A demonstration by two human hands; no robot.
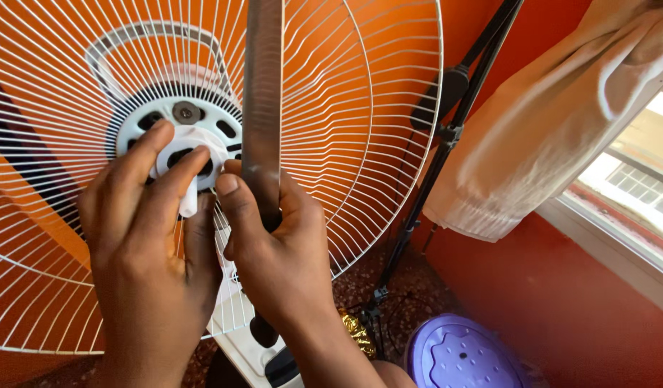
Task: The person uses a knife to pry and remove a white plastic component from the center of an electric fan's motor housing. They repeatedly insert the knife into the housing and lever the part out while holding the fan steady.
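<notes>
Left hand (148,237): pinches white cloth (191,154) against fan hub (177,133).
Right hand (274,248): clamped round grey blade (263,93), before rear grille (360,108).
Risk: cloth snagging grille wires; blade likely slipping sideways.

1. Under my left hand (148,251), the fan guard (360,108) is thin wire, coated white and smooth.
2. The hub piece (191,147) at my fingertips is matt white plastic.
3. My right hand (274,244) grips a dull grey metal blade (263,93).
4. The curtain (554,136) is soft cream cloth.
5. The purple lid (461,356) is glossy plastic.
</notes>
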